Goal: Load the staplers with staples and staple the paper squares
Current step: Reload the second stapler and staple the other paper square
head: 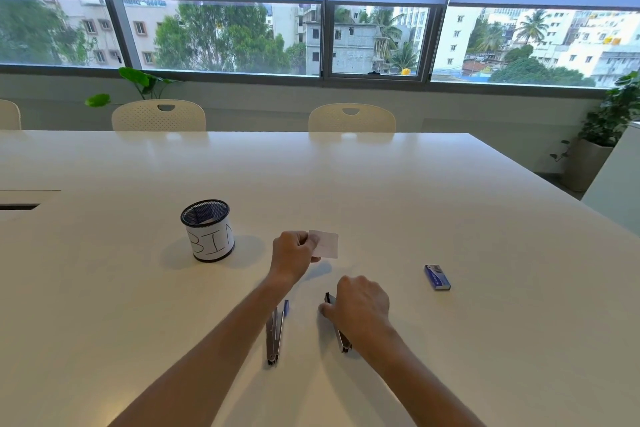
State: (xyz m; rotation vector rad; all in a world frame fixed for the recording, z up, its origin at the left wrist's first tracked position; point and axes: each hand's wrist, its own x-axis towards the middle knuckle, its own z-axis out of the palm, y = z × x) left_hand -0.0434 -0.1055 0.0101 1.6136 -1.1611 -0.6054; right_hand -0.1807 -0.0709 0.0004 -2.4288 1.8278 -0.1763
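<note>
My left hand (pixel 292 258) pinches the left edge of a white paper square (pixel 326 244) and holds it just above the white table (pixel 415 201). My right hand (pixel 358 305) is closed over a black stapler (pixel 341 340) that rests on the table; only its two ends show. A second stapler (pixel 274 336), metal with a blue tip, lies on the table between my forearms, partly under my left wrist. A small blue staple box (pixel 437 277) lies to the right of my right hand.
A black mesh cup (pixel 208 230) with a paper label reading "BIN" stands left of my left hand, with paper inside. Two white chairs (pixel 158 115) stand at the table's far edge. A cable slot (pixel 19 206) is at the left.
</note>
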